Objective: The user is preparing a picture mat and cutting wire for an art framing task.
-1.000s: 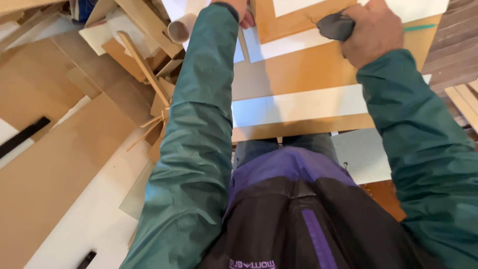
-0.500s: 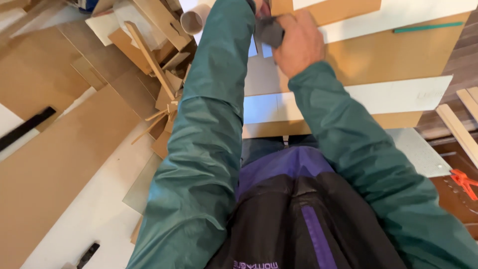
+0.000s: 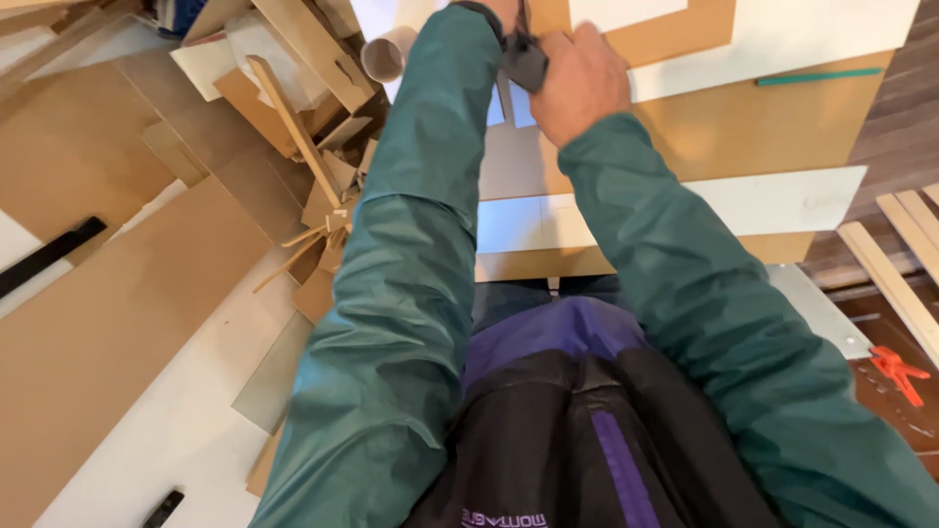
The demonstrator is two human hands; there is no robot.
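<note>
While the right hand (image 3: 579, 83) is closing its fingers around a small dark tool (image 3: 525, 61), it is pressing it toward the brown cardboard sheet (image 3: 782, 132), seemingly to work along an edge. The left hand (image 3: 501, 10) is mostly cut off at the frame's top, so its fingers cannot be judged. Cardboard offcuts (image 3: 293, 117) are lying piled to the left.

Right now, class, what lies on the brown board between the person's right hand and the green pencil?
In the head view, a white sheet lies between the right hand and the green pencil, on the brown board; nothing else shows there.
</note>
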